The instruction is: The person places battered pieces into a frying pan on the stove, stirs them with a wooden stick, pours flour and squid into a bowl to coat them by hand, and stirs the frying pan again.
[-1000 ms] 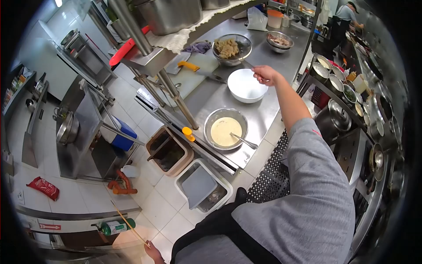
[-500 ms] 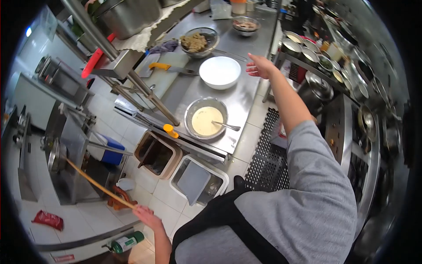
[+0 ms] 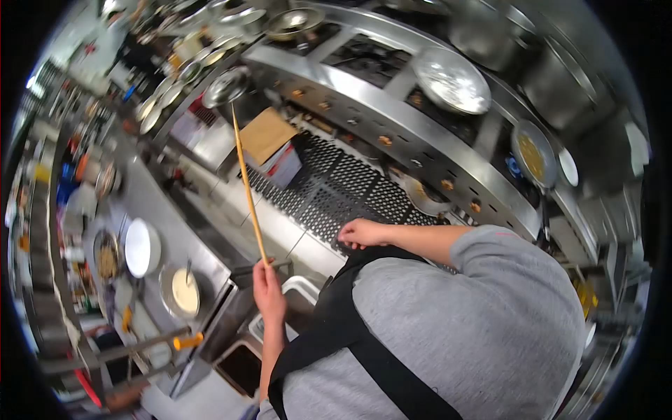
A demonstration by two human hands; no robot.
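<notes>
Long, slender tan wooden stick [image 3: 249, 189]: tapered toward far tip | left hand [image 3: 269, 294]: gripped near end | right hand [image 3: 361, 233]: curled narrow

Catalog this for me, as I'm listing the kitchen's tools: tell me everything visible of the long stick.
The long stick is slender, yellow-brown and smooth-looking, probably wood, narrowing to a thin far tip. It looks whole, with a very slight bend. The left hand grips it near its lower end, which the fingers hide. It slants away, passing beside the cardboard box; its tip appears just below the metal lid, contact unclear.
</notes>
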